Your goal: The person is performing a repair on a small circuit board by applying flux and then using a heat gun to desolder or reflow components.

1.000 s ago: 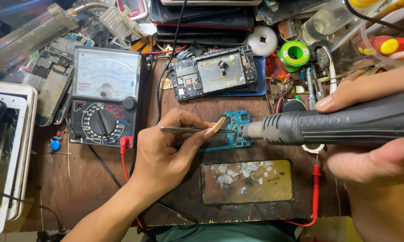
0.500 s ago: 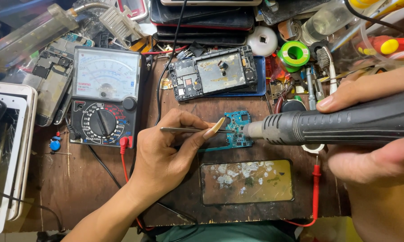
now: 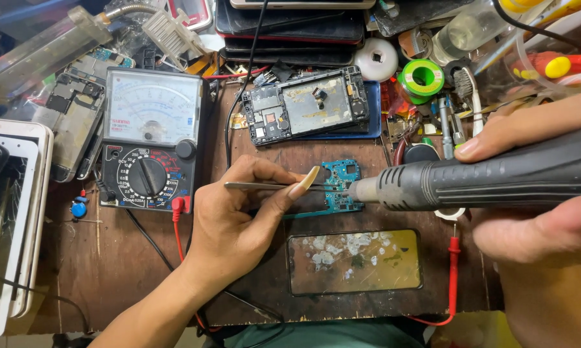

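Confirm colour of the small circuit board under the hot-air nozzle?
Teal-blue circuit board, seen in the head view, with the hot-air tool nozzle and tweezers meeting over it.

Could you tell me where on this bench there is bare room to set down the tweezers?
Bare wood lies below the multimeter, left of the left hand, crossed only by its leads. A narrow strip runs between the opened phone and the blue circuit board. The top and right edges are crowded with tools.
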